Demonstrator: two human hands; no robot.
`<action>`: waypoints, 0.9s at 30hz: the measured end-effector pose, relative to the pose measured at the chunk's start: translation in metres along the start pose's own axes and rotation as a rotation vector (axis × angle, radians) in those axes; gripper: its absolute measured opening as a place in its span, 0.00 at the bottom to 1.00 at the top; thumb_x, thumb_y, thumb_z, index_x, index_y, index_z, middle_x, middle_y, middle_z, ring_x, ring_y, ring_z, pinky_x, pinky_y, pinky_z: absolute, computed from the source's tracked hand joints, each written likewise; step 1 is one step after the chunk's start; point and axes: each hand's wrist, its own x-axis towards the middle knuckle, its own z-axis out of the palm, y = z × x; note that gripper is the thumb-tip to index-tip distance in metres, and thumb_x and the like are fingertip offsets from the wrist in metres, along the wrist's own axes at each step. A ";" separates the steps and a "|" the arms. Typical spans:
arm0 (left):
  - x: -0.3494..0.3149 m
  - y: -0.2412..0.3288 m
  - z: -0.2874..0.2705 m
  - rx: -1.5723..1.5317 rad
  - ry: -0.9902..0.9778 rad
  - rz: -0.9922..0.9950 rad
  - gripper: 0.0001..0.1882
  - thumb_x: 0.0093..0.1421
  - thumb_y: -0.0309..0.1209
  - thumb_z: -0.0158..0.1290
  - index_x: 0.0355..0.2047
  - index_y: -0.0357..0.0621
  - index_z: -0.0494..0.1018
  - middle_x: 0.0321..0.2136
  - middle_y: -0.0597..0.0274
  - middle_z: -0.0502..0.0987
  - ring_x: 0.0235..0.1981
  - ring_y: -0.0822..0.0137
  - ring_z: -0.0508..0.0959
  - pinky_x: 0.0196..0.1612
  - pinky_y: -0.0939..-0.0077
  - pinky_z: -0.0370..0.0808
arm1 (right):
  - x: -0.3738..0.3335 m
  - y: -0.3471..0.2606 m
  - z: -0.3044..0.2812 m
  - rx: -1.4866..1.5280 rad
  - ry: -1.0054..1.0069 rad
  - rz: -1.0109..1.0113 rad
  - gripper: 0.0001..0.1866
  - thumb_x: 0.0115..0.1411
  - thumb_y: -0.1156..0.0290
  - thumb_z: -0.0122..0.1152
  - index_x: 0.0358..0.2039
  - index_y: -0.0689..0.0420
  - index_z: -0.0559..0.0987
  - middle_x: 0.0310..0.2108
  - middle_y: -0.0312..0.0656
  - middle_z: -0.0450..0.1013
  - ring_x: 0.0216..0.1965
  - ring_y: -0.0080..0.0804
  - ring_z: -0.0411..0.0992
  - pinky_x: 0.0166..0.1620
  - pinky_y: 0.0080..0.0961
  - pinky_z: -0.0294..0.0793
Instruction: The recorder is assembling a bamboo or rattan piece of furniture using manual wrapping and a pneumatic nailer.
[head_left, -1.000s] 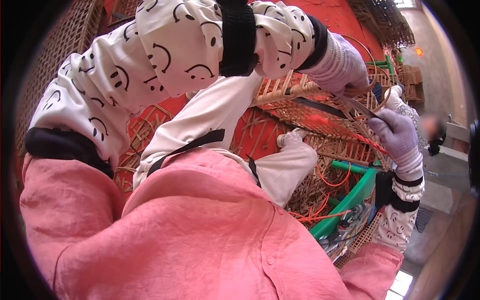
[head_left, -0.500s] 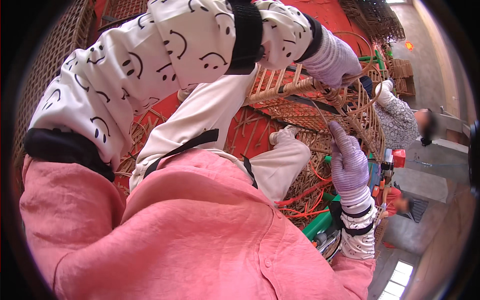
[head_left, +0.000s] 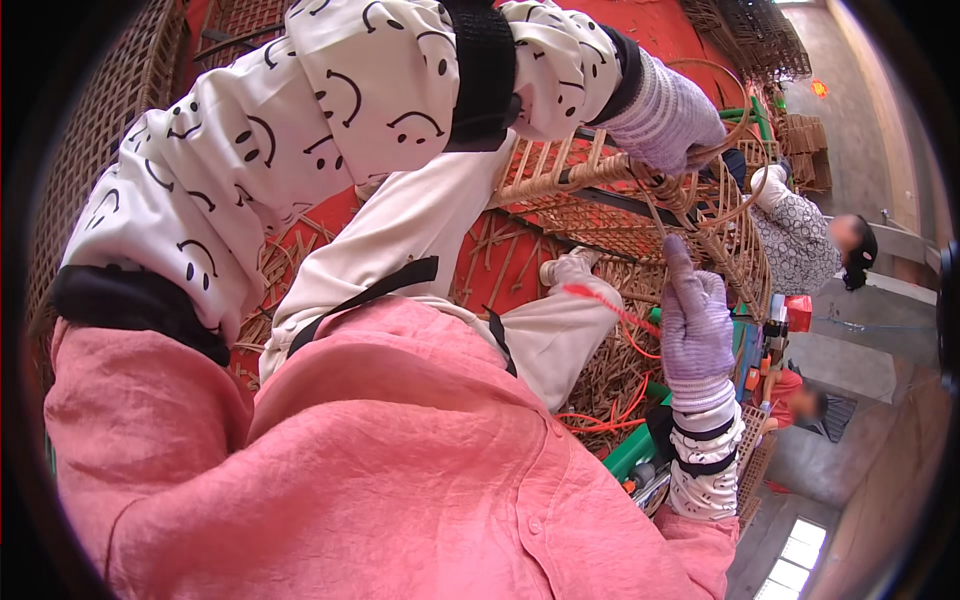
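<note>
My left hand (head_left: 665, 118), in a striped lilac-white glove, is closed at the wrapped edge of a woven cane basket (head_left: 735, 245). A long thin cane strip (head_left: 757, 205) loops out from beside its fingers. What lies inside that grip is partly hidden. Below it my right hand (head_left: 695, 325), gloved alike, points up toward the same edge. Its fingertips pinch a short length of strip that runs up to the basket frame. Bound cane wraps the basket's rail (head_left: 560, 183), and a dark bar runs along it.
Cut cane pieces (head_left: 495, 260) litter a red floor covering (head_left: 490, 290). Orange-red cord (head_left: 610, 420) lies by a green frame (head_left: 635, 450). Woven panels (head_left: 110, 100) stand at the left. At the right are a person in a patterned top (head_left: 800, 235) and another in red (head_left: 790, 400).
My right hand has risen slightly toward the basket edge, and less strip shows between it and the frame. The orange-red cord has shifted. My left hand stays nearly in place.
</note>
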 end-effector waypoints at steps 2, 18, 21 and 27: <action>0.002 -0.002 0.001 0.017 0.015 0.012 0.11 0.53 0.32 0.53 0.38 0.46 0.71 0.28 0.57 0.76 0.32 0.56 0.76 0.36 0.63 0.71 | 0.001 -0.004 0.000 -0.043 0.005 0.007 0.23 0.58 0.78 0.51 0.56 0.54 0.68 0.27 0.42 0.64 0.29 0.33 0.65 0.37 0.25 0.68; 0.001 -0.001 -0.011 0.085 0.004 0.103 0.10 0.51 0.30 0.53 0.35 0.47 0.72 0.27 0.57 0.76 0.32 0.56 0.76 0.35 0.63 0.71 | 0.097 -0.018 -0.089 -0.369 -0.609 -0.134 0.30 0.52 0.85 0.47 0.55 0.45 0.68 0.33 0.50 0.73 0.33 0.51 0.72 0.36 0.34 0.71; 0.008 0.004 -0.012 0.271 -0.003 0.144 0.10 0.49 0.29 0.54 0.35 0.48 0.73 0.27 0.58 0.76 0.29 0.57 0.75 0.34 0.64 0.72 | 0.112 -0.005 -0.091 -0.335 -0.618 -0.190 0.30 0.52 0.85 0.47 0.55 0.46 0.68 0.31 0.47 0.74 0.31 0.47 0.74 0.33 0.35 0.73; 0.008 0.019 -0.028 0.370 -0.194 0.153 0.11 0.47 0.31 0.58 0.33 0.47 0.75 0.26 0.60 0.77 0.28 0.61 0.76 0.33 0.66 0.71 | 0.059 -0.072 -0.053 -0.693 -0.553 0.133 0.31 0.52 0.84 0.48 0.57 0.47 0.66 0.30 0.47 0.72 0.30 0.46 0.73 0.33 0.36 0.73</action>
